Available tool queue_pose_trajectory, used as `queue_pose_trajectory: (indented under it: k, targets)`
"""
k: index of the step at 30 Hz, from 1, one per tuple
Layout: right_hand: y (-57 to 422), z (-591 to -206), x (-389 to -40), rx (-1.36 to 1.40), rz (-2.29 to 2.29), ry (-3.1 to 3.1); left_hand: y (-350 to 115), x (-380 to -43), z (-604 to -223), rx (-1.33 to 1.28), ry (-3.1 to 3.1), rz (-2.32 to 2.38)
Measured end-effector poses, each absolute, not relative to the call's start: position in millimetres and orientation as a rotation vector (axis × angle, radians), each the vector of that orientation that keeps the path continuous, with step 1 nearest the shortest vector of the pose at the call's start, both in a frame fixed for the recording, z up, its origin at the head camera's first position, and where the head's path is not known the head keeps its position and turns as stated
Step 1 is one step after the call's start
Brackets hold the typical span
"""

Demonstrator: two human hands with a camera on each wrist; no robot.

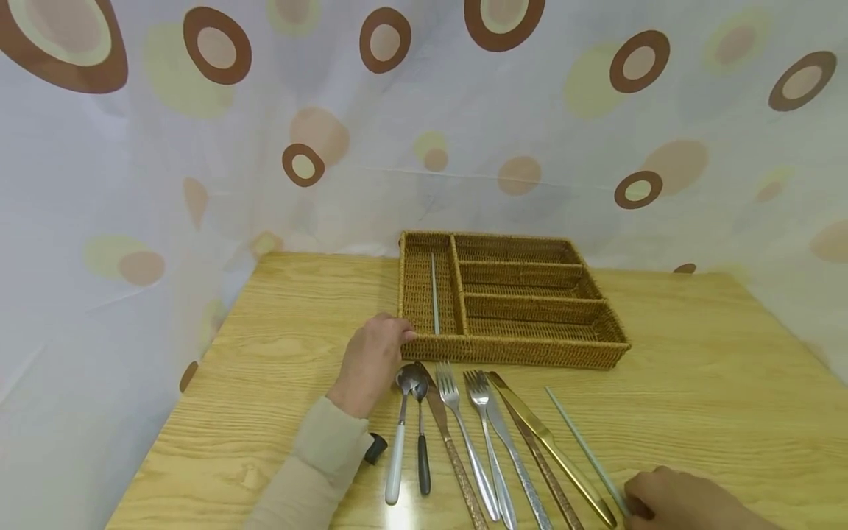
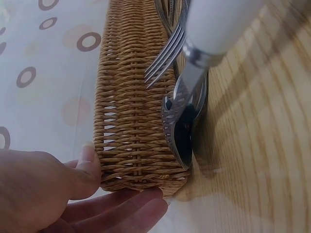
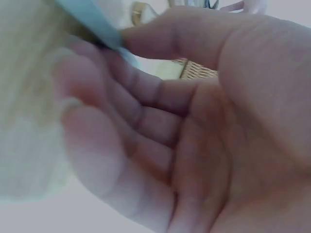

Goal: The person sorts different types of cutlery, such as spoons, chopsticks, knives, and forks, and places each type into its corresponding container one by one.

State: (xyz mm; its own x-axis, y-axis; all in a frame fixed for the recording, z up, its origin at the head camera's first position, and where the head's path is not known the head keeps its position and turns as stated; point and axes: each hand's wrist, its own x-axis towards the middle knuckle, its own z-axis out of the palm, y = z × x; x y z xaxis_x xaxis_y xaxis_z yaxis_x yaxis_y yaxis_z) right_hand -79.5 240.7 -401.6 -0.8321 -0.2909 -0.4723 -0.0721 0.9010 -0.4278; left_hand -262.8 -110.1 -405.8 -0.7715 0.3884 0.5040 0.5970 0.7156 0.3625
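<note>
At the front left corner of a wicker cutlery tray (image 1: 530, 350), my left hand (image 1: 374, 361) holds the edge, thumb on one side and fingers on the other in the left wrist view. My right hand (image 1: 682, 500) pinches the near end of a pale green chopstick (image 1: 583, 445) between thumb and forefinger, at the table's right front. A similar chopstick (image 1: 434, 294) lies lengthwise in the tray's left compartment. Close beside the left hand lie a white-handled spoon (image 1: 395, 456) and a black-handled spoon (image 1: 422, 449).
Two forks (image 1: 464, 434) (image 1: 492, 449), a gold knife (image 1: 553, 445), a silver knife (image 1: 517, 456) and copper-coloured knives (image 1: 450, 449) fan out before the tray. The tray's right side has three crosswise compartments. A patterned cloth (image 1: 424, 110) hangs behind the wooden table (image 1: 695, 383).
</note>
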Motion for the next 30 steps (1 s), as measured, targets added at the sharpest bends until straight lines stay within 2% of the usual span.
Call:
queue_pose_trajectory:
  k: [20, 30]
  targets:
    - [242.3, -384.1, -84.8, -0.647, -0.643, 2.831, -110.4, -263.8, -407.1, -0.758, -2.511, -0.719]
    - [216.2, -351.3, -99.3, -0.363, -0.861, 2.791, -110.1, -264.1, -406.4, -0.759, -2.526, -0.729]
